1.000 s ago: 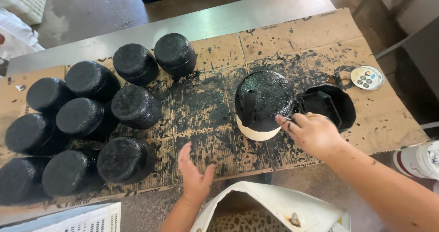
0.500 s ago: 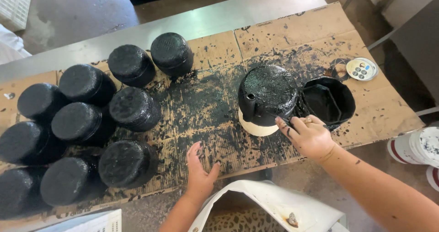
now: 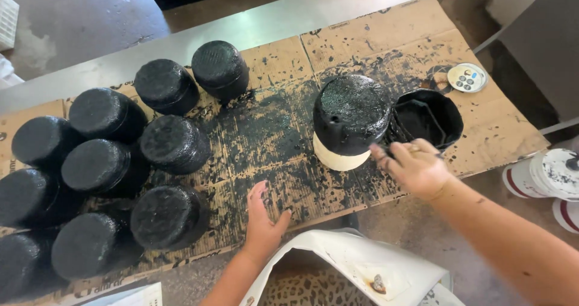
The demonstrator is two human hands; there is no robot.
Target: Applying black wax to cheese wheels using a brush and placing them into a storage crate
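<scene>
**Painting run: most pots black, one on the stand half-coated**

Approx. ten black-coated pots sit inverted on the left of the spattered cardboard, so the bulk looks done. The pot on the go stands upside down mid-sheet: top and upper wall glossy black, lower band bare cream, so that strip is left, I'd judge. Your right hand hovers just beside its lower right edge, fingers curled; motion blur, so can't tell if they pinch a brush. Black paint tub is right behind it. Your left hand lies open, flat on the cardboard, gripping nothing.
</scene>
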